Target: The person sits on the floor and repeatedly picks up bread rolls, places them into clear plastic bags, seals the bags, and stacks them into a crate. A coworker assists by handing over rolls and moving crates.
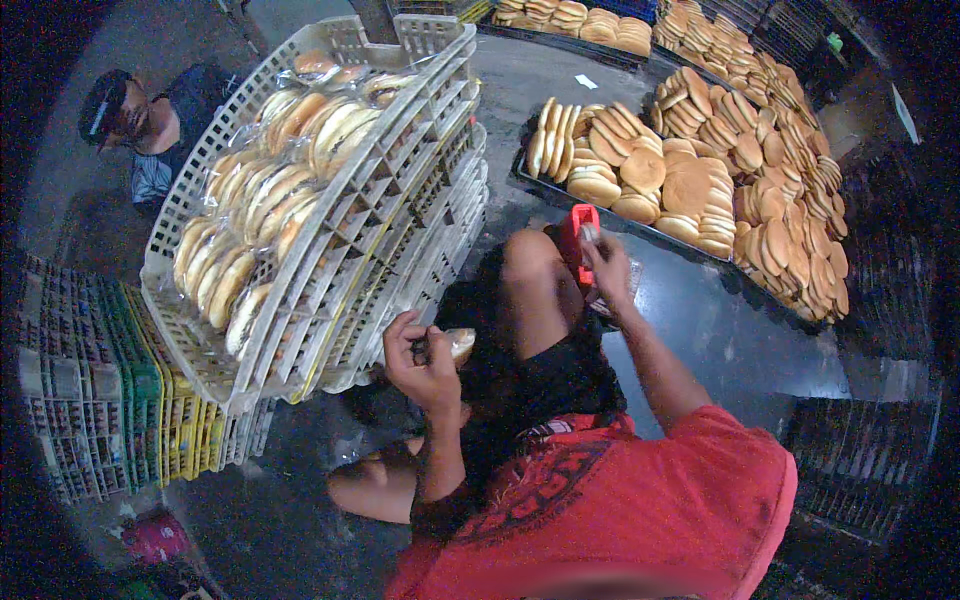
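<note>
dim and grainy; pale glare on the table [705, 315] at right; black corners; crates [72, 375] at left bend toward the rim.

The hands [422, 372] partly hide the red dispenser [581, 222] and plastic-wrapped item [462, 346].

Smooth plastic red tool [581, 222], matt plastic crates [402, 190], glossy tabletop [700, 312], cloth shirt [660, 500]

A clear-wrapped bun [463, 346] is held left of a red tool [574, 245].
</note>
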A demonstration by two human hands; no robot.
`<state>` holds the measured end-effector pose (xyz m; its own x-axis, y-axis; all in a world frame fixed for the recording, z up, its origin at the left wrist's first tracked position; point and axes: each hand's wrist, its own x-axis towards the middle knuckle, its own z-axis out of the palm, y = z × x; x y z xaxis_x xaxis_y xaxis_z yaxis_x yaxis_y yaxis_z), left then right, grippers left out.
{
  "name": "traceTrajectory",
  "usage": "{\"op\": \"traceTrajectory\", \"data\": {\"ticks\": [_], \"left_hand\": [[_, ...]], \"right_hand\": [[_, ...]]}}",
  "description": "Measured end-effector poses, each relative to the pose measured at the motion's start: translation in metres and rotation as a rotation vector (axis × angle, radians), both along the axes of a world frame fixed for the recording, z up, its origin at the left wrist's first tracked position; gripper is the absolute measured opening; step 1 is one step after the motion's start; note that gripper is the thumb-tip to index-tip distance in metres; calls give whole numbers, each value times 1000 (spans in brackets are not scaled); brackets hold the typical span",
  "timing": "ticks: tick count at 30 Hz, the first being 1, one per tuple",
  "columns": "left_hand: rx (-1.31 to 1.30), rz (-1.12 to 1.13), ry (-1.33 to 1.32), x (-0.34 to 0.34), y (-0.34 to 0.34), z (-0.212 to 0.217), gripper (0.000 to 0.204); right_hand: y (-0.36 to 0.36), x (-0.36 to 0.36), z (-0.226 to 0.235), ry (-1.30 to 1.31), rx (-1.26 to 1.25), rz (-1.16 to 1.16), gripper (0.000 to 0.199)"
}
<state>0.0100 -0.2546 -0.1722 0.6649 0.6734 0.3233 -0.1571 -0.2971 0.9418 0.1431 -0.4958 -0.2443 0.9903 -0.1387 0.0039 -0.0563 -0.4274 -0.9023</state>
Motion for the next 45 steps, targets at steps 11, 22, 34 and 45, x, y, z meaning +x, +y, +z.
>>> {"op": "traceTrajectory", "data": {"ticks": [11,22,34,45], "left_hand": [[-55,-86,69,13,-11,-10,31],[336,-40,18,11,-20,-14,23],[-290,-215,36,-16,5,-2,29],[-216,-27,95,-39,25,70,44]], "right_hand": [[-89,-13,-117,473,144,162,22],[28,-49,42,20,335,701,14],[97,-78,94,-363,112,911,32],[138,-96,156,-706,-247,750,60]]}}
